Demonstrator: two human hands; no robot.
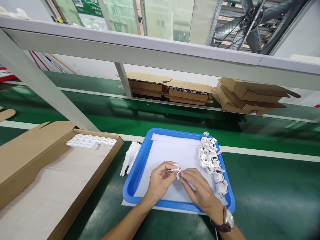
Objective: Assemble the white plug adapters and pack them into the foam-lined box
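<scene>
Lower centre: left hand (160,181) is pinching a white casing (176,167); right hand (200,190) is pinching a white piece (178,174) beside it. I am favouring aligned edges, light pressure.

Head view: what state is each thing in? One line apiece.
Left hand: pinching the small white item
Right hand: fingertips at the same item
Small white item: held above the blue tray
Blue tray: lying flat, lined in white
White parts: clustered along the tray's right side
Glove: unworn, lying beside the tray
Watch: fastened, being worn
Near carton: open, white pieces showing
Far carton pair: open, contents showing
Fan: cannot tell if turning
</scene>
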